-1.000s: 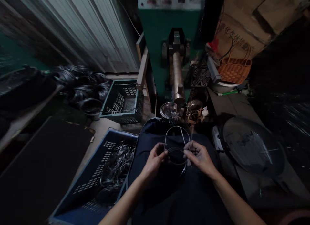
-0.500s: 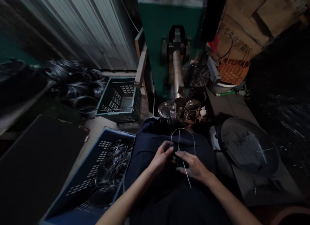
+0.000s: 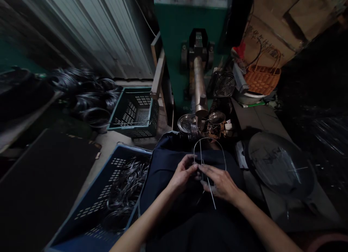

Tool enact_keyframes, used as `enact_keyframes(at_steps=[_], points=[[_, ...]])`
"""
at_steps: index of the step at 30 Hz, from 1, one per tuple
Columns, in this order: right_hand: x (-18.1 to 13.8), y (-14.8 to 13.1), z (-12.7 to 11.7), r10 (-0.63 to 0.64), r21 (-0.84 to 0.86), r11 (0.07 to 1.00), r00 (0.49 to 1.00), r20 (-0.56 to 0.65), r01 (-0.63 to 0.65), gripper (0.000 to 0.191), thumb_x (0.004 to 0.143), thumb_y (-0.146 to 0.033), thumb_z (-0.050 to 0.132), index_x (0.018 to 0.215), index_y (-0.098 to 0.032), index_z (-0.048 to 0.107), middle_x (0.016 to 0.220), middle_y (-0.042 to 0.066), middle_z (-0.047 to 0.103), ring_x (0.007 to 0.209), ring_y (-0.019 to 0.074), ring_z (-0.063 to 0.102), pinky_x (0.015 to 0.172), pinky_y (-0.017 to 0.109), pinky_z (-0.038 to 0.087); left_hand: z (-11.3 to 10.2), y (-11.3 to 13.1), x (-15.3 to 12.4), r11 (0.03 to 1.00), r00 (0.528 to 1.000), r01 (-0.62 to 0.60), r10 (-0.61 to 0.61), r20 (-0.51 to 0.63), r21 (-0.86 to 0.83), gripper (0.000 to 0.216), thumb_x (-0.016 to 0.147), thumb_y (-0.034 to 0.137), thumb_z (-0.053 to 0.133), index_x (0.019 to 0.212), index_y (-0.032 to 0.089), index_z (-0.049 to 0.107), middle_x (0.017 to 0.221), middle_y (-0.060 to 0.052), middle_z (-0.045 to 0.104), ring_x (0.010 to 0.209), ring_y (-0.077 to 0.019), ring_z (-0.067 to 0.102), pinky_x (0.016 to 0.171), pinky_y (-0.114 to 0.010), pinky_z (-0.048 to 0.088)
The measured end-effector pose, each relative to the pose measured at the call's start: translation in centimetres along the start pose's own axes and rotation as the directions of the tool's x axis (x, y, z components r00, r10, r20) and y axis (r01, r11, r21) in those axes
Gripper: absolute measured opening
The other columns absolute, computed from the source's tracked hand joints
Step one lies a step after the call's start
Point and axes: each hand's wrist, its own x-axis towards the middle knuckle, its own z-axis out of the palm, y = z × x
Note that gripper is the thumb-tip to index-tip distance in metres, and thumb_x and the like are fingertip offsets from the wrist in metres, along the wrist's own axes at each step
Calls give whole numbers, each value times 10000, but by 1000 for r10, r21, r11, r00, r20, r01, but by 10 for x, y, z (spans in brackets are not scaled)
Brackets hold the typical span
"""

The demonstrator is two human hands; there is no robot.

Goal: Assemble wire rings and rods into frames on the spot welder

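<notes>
Pinching a bright wire loop (image 3: 209,139) at its crossing, left hand (image 3: 181,176) and right hand (image 3: 220,185) both closed on the wire, fingertips (image 3: 194,166) nearly touching; arc rising toward 12 o'clock above the knuckles, straight ends trailing toward 6 o'clock over a dark fabric lap (image 3: 174,161). Worth pinching firmly and close to the crossing, wires lying flat together, for an even arc. Blue perforated crate (image 3: 133,150) of similar wire rings (image 3: 125,187) lying at 8 o'clock, green crate (image 3: 127,89) at 10 o'clock, steel shaft (image 3: 199,82) of a green machine (image 3: 174,45) at 12 o'clock.
</notes>
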Motion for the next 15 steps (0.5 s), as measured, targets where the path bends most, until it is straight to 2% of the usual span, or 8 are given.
enact_keyframes(at_steps=[15], points=[[18,-3,-31,-46,-96,994,999,-22,44,605,762,-157,632,1349,-237,512,1338,59,578,1183,198,584,960,318,519,13,21,9,998,998,-56,57,37,-43,405,775,292,731,1116,211,529,876,-1,549,665,-107,588,575,-242,558]])
